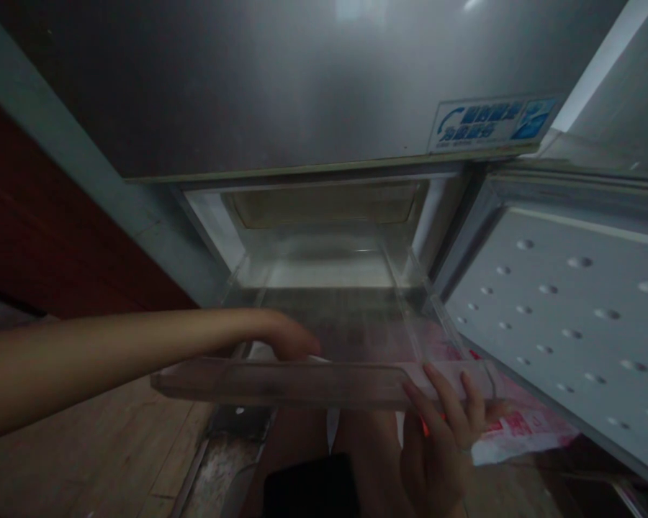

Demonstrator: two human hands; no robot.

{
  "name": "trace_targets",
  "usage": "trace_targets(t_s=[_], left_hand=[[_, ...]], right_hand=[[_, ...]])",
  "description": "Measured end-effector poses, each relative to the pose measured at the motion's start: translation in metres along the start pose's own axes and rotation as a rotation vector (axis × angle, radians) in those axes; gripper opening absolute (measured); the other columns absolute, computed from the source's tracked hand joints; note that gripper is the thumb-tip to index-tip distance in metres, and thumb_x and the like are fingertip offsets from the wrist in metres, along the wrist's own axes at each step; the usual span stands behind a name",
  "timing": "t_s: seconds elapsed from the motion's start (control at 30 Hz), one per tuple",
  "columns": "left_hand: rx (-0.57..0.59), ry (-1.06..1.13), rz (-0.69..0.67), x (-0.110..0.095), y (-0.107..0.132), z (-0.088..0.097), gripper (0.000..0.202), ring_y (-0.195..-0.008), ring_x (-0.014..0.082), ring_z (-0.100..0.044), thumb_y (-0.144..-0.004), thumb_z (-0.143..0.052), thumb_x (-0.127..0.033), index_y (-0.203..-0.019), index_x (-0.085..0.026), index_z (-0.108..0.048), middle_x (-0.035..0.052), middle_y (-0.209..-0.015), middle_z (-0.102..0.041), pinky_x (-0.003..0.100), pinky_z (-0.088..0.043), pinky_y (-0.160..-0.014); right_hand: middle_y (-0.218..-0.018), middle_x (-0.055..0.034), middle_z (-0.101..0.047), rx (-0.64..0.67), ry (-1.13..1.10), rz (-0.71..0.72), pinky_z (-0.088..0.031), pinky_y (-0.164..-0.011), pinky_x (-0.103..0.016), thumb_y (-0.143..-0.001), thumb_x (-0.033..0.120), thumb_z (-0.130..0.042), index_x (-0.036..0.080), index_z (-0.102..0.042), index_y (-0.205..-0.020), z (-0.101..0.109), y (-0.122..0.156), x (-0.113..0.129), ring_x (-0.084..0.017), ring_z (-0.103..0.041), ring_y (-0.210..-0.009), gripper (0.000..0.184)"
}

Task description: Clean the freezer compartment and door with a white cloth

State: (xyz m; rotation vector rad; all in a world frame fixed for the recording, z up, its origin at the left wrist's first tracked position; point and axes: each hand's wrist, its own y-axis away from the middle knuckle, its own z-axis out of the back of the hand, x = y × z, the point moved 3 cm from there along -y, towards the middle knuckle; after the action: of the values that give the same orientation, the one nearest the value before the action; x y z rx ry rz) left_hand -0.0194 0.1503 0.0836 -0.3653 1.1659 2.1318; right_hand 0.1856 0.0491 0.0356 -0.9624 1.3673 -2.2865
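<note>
A clear plastic drawer [302, 385] is pulled out of the lower compartment of a fridge [324, 208]. My left hand [284, 334] reaches over the drawer's front rim from the left, fingers curled on it. My right hand [448, 424] is at the drawer's front right corner, fingers up against the rim, and holds a flat white and red plastic packet [518, 424] that sticks out to the right. The inside of the drawer looks bare.
The fridge's lower door [567, 324] stands open to the right, its white inner face dimpled. The upper door [281, 79] is grey with a blue sticker [491, 122]. Wooden floor [108, 453] lies below left, dark red furniture [43, 223] at left, and my knees under the drawer.
</note>
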Motion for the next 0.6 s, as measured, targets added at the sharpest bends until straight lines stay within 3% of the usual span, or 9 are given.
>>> trace_targets(t_s=[0.1,0.27,0.43,0.6], left_hand=[[0.075,-0.055,-0.079,-0.033,-0.035,0.009,0.010,-0.068,0.0186,-0.061,-0.078,-0.067,-0.016,-0.073,-0.014,-0.075,0.0017,-0.063,-0.070,0.026,-0.046,-0.063],[-0.007,0.035,-0.185,-0.060,-0.058,0.021,0.018,-0.075,0.0180,-0.062,-0.081,-0.057,-0.004,-0.077,-0.011,-0.074,0.0014,-0.069,-0.071,0.026,-0.047,-0.070],[-0.127,0.245,-0.193,-0.046,-0.033,0.016,0.021,-0.084,0.0159,-0.064,-0.088,-0.053,-0.008,-0.097,-0.011,-0.071,0.0022,-0.090,-0.074,0.026,-0.049,-0.080],[-0.116,0.301,-0.104,-0.005,0.015,0.004,0.022,-0.093,0.0150,-0.064,-0.089,-0.052,-0.011,-0.101,-0.015,-0.070,0.0020,-0.096,-0.074,0.024,-0.048,-0.086]], right_hand=[[-0.123,-0.0010,-0.065,0.003,0.001,0.006,-0.010,-0.118,-0.064,-0.091,0.012,-0.049,0.026,-0.065,-0.103,0.000,0.000,-0.001,-0.026,-0.033,-0.145,0.025],[-0.126,-0.0020,-0.064,0.006,0.011,0.009,-0.012,-0.118,-0.064,-0.091,0.012,-0.049,0.026,-0.065,-0.105,0.000,0.001,0.000,-0.026,-0.033,-0.145,0.025],[-0.127,-0.0013,-0.063,0.005,0.014,0.004,-0.013,-0.120,-0.060,-0.091,0.011,-0.051,0.025,-0.065,-0.101,0.000,0.001,0.000,-0.024,-0.032,-0.145,0.023],[-0.122,-0.0022,-0.065,0.008,0.001,-0.013,-0.011,-0.117,-0.067,-0.090,0.013,-0.051,0.027,-0.066,-0.107,0.001,0.003,-0.002,-0.028,-0.033,-0.145,0.027]])
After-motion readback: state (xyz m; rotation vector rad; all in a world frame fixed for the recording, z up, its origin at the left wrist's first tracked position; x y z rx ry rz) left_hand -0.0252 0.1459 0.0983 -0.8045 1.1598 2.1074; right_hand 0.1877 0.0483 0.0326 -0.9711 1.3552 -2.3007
